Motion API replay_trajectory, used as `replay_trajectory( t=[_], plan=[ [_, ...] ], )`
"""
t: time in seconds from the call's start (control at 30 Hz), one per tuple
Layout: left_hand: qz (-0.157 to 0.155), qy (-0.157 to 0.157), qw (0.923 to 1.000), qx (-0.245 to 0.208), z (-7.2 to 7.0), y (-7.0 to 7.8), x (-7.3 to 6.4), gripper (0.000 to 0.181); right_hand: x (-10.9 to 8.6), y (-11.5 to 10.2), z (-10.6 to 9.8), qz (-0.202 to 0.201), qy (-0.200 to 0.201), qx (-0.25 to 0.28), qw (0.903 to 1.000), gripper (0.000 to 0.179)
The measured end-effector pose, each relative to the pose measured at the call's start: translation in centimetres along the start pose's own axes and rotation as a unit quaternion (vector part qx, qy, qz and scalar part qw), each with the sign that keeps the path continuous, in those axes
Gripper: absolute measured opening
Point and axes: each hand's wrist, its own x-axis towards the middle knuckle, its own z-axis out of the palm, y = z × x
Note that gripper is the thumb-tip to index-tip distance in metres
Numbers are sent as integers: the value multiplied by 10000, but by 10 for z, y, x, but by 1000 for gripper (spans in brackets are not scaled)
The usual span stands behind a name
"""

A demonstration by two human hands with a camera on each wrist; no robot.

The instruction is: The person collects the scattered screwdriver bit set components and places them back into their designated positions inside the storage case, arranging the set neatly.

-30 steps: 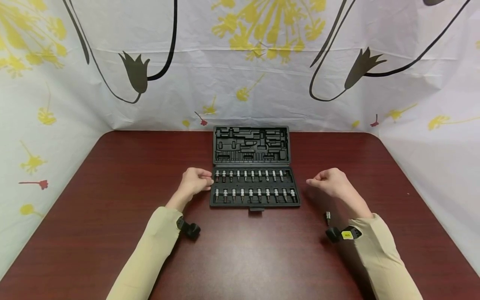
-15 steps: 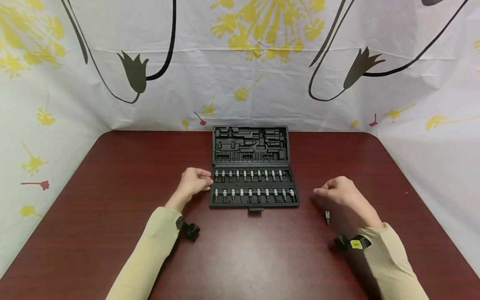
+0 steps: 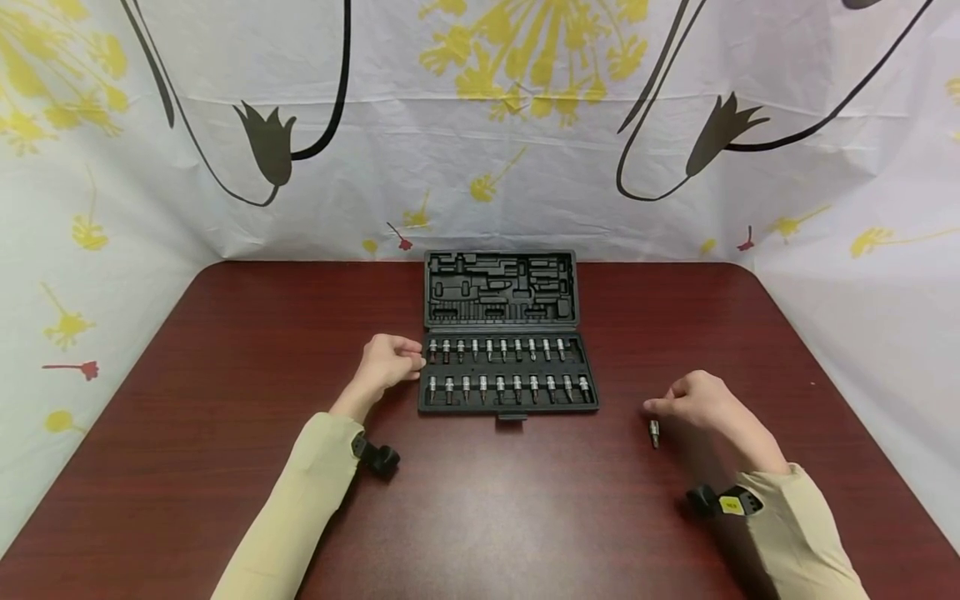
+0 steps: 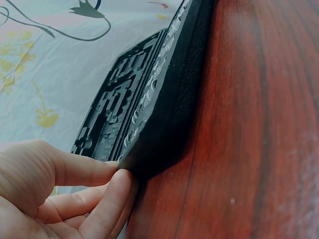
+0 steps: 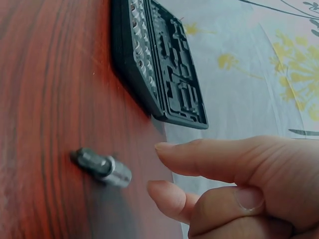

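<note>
An open black plastic case [image 3: 513, 367] lies at the back middle of the table, with two rows of bit sockets in its base. My left hand [image 3: 384, 363] pinches the case's left edge; in the left wrist view, thumb and fingers [image 4: 112, 196] meet at its corner. To the right of the case, a loose bit socket [image 3: 654, 434] with a silver collar and dark tip lies on the table. Just above it hovers my right hand [image 3: 703, 404]. The right wrist view shows a gap between thumb and index fingertip, beside the loose bit socket [image 5: 118, 173], the other fingers curled.
The case's lid [image 3: 502, 289] stands raised at the back, its moulded recesses facing me. Behind the dark red wooden table [image 3: 300, 300] hangs a white patterned sheet [image 3: 375, 183]. A vacant slot [image 3: 576, 350] shows at the top row's right end.
My right hand has moved away from the case, toward me and to the right, coming over the loose bit socket. The left hand has stayed at the case's edge.
</note>
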Motion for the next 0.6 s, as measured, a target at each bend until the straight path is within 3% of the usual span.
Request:
replay_trajectory(
  t=[0.13, 0.6],
  plan=[
    [-3, -1, 10000, 2, 0, 0, 0, 26, -2, 4, 1, 52, -78, -52, 9999, 37],
    [32, -9, 10000, 34, 0, 1, -1, 27, -4, 3, 14, -448, -206, -245, 9985, 29]
  ],
)
